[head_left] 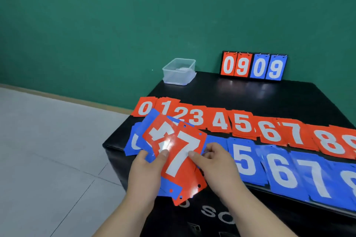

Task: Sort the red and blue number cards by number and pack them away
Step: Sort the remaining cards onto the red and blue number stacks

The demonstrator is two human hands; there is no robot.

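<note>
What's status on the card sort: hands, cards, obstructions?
Left hand grips fanned red-and-blue stack. Right hand pinches red 7 card on top. Back-row red 7 pile uncovered, path looks clear.

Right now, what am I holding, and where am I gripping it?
A fanned stack of cards: left hand grips its left side, thumb on top; right hand pinches the right edge of the top red 7 card.

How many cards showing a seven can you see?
3: the held red seven, between the left hand and right hand; the table red seven in the red row; the blue seven in the blue row. Stacks may hide more.
</note>
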